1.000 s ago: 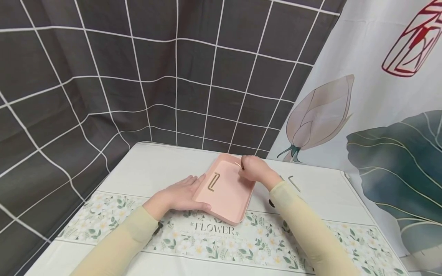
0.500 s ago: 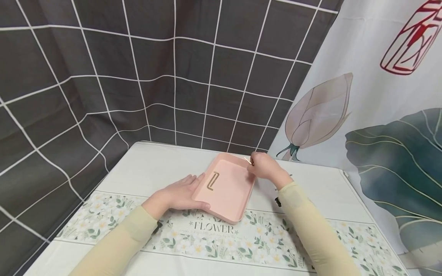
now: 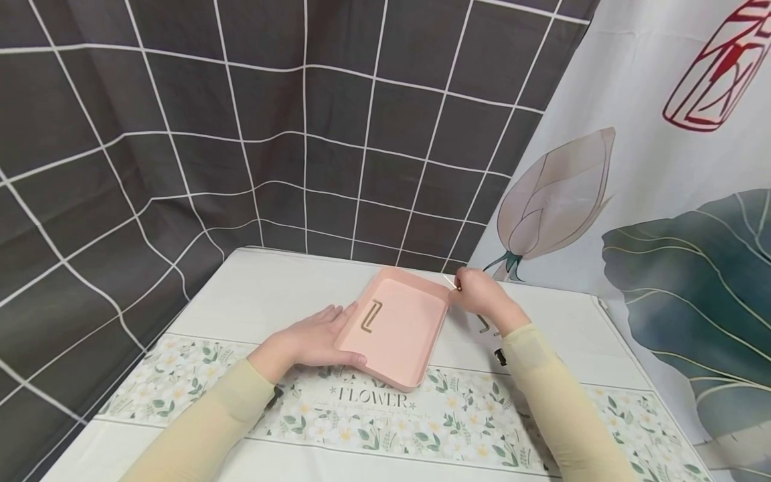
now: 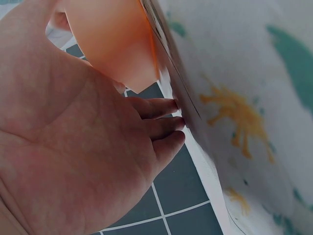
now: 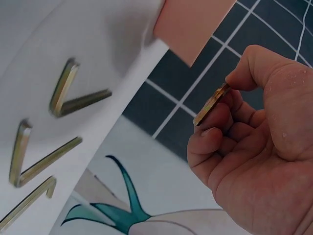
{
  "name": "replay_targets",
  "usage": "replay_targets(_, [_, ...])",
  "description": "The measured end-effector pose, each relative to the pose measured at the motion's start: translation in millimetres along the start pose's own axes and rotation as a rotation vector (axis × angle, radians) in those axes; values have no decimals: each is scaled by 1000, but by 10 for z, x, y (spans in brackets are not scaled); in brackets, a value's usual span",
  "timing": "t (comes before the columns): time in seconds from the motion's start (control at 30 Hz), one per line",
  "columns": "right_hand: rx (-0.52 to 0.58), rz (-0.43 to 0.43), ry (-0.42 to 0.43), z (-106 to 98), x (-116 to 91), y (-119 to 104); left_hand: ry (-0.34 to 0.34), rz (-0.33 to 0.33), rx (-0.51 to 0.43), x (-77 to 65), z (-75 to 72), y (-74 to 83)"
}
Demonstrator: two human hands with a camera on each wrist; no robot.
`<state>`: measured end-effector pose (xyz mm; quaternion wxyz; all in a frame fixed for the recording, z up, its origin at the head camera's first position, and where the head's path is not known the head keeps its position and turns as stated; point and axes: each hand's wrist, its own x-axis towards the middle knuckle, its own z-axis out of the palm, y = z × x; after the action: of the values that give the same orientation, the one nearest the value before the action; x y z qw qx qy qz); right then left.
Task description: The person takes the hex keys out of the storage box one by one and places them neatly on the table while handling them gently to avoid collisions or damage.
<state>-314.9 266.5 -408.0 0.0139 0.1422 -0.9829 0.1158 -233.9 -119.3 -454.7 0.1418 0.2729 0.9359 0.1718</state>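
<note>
A shallow pink tray [image 3: 400, 341] lies on the table, with brass-coloured hex keys [image 3: 371, 316] close together near its left side. My left hand [image 3: 316, 339] rests along the tray's left edge, its thumb at the front corner and its fingers extended; in the left wrist view the palm [image 4: 83, 142] is beside the tray wall. Just beyond the tray's right rim, my right hand [image 3: 482, 298] pinches a hex key [image 5: 211, 105] between thumb and curled fingers. That key is raised above the table, one end hidden in the grip.
More hex keys [image 5: 61, 90] lie on the table right of the tray, partly covered by the right arm in the head view. A floral table cover [image 3: 385, 438] runs across the front. A dark gridded curtain [image 3: 337, 154] hangs behind the table.
My right hand has moved right, from over the tray to past its right rim, still holding the hex key. The left hand and tray have stayed put.
</note>
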Motion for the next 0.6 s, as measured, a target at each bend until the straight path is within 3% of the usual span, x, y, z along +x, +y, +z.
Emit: replay_targets(0.6, [-11,64,7,9,-201,444,11,5,-16,17,26,-6])
